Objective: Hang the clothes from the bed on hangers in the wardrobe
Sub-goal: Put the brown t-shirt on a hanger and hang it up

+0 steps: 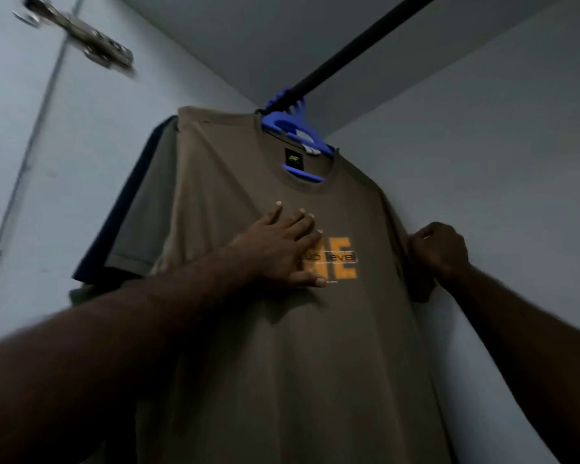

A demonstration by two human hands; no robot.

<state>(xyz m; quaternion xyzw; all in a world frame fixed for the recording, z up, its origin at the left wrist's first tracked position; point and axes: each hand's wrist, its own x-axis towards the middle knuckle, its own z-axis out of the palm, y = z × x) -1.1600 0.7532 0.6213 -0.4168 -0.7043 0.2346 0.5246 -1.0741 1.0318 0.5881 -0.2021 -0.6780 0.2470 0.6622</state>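
Left hand (278,249) flat on the olive T-shirt (282,346), right hand (439,252) pinching its sleeve edge: smooth downward, keep the blue hanger (283,123) level on the rail (349,51).

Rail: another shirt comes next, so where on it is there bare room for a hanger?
The rail is bare from the blue hangers toward the picture's upper right, along the right wall. It is crowded at the corner, where the hangers bunch and the brown shirt hangs before a dark shirt.
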